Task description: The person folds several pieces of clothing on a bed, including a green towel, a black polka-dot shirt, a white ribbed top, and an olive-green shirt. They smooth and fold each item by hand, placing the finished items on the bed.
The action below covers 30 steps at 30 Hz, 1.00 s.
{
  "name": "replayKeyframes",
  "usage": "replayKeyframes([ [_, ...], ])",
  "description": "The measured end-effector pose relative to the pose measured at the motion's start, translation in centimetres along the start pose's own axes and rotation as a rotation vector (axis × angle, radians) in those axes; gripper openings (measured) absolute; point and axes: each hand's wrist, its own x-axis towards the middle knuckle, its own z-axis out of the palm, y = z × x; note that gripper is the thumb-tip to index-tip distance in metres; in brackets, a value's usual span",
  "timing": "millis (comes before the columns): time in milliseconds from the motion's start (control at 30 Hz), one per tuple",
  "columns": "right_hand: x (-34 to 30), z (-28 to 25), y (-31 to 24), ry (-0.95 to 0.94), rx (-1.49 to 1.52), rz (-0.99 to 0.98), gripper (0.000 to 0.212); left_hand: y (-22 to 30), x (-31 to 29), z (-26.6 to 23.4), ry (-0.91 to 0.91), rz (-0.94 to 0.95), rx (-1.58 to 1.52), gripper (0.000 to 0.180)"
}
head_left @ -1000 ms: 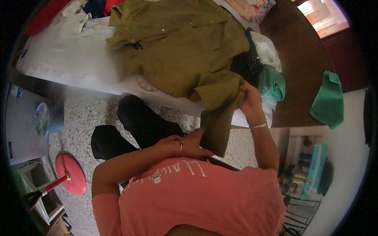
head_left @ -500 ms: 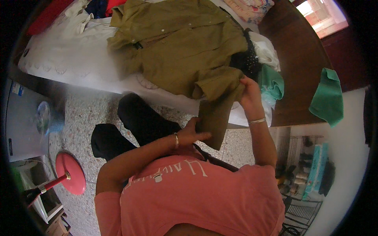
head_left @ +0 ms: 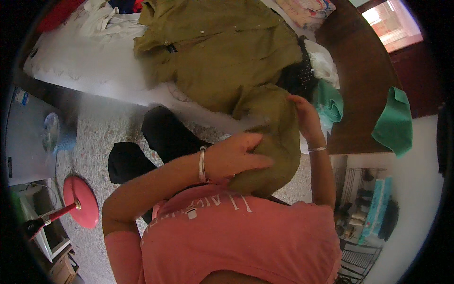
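Note:
An olive-green button-up shirt [head_left: 213,57] is spread on the bed, with one sleeve [head_left: 279,146] hanging over the near edge towards my lap. My right hand [head_left: 306,118] pinches the fabric on the right side of that sleeve. Against the sleeve's left side is my left hand [head_left: 236,156], thumb and fingers stretched apart and somewhat blurred by motion. The lower part of the sleeve bulges and rounds out over my pink top.
Under the shirt lies a black dotted cloth [head_left: 302,73]. Beside it are a white cloth [head_left: 321,61] and a folded green cloth [head_left: 328,102]. Another green cloth [head_left: 395,123] hangs on the wooden bed end [head_left: 350,85]. A red round-based stand [head_left: 82,201] is on the speckled floor.
The hanging sleeve has swung out from a narrow flat strip into a wider, rounded shape. My left hand has moved slightly up and right across it, while my right hand still grips the edge.

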Motion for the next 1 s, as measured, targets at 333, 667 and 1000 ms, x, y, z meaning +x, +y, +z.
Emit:
replayKeyframes([
  [333, 0.7, 3.7, -1.4, 0.075, -1.083, -0.589, 0.033, 17.5, 0.0, -1.2, 0.279, 0.652, 0.905, 0.042],
  [667, 16.9, 4.4, 0.1, 0.077, -0.771, -0.100, 0.024, 11.9, 2.7, -15.9, 0.954, 0.354, 0.488, 0.050],
  [1000, 17.3, 5.2, 2.9, 0.260, -0.941, -0.583, 0.023, -0.1, 3.1, -9.9, 0.769, 0.456, 1.847, 0.078],
])
